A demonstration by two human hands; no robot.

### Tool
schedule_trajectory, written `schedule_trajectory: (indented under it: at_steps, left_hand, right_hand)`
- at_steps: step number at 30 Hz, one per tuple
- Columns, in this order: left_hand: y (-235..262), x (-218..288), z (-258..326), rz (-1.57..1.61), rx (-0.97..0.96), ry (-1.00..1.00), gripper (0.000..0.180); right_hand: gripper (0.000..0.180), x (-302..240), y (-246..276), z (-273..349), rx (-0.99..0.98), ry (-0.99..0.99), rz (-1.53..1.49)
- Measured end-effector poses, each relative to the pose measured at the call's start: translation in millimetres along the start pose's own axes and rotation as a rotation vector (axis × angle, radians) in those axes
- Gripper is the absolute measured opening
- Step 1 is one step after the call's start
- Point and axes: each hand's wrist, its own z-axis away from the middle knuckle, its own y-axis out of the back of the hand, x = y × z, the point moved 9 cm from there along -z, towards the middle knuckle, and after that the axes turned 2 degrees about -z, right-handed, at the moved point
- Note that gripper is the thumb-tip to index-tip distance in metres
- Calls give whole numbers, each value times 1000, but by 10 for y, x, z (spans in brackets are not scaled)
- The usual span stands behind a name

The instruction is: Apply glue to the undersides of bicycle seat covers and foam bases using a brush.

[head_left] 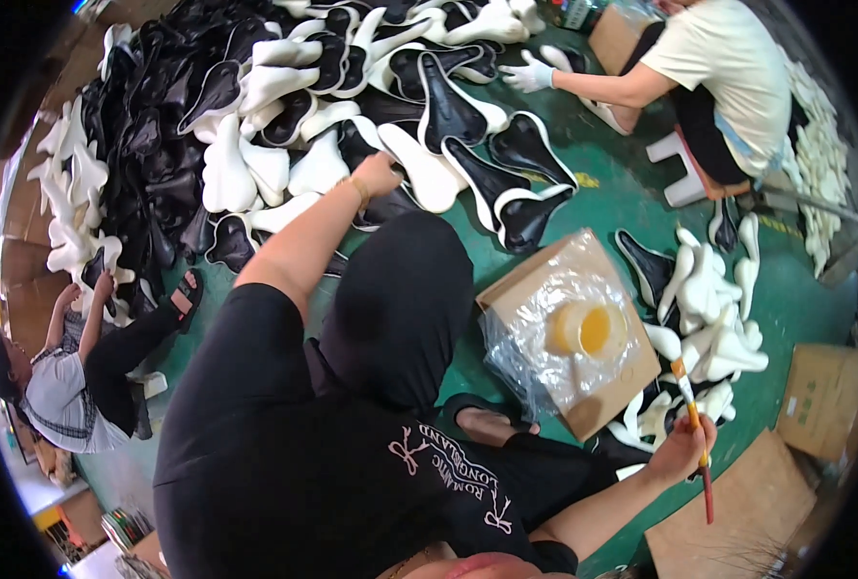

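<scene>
While right hand (678, 452) grips brush (696, 439), left hand (378, 174) touches saddle pile (284, 125)

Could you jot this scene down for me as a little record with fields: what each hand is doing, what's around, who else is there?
Left hand: left hand reaches into the pile of black and white saddle pieces, touching one.
Right hand: right hand grips a paintbrush with a red handle.
Nearby: cardboard box bearing a plastic-wrapped tub of yellow paste; smaller heap of saddle pieces.
Floor: green floor.
Others: a gloved person seated top right; another person at left.
</scene>
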Motion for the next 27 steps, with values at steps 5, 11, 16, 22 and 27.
schedule_trajectory:
  at_steps: [5, 11, 16, 22, 27]
  left_hand:
    - [-904, -972, 260, -58, -136, 410, 71]
    - [-1343, -308, 275, 397, -358, 234, 66]
    - [-1780, -156, 322, 325, -618, 313, 82]
    - [-2966, -1903, 368, 288, -334, -246, 80]
    - [-2773, -1179, 579, 507, -244, 272, 70]
  right_hand:
    - [26, 187, -232, -120, -44, -79, 25]
    - [22, 236, -550, -151, -34, -107, 118]
    - [21, 151, -659, -153, -16, -106, 172]
    - [24, 420, -1137, -323, -168, -127, -14]
    - [23, -70, -861, -61, -45, -60, 130]
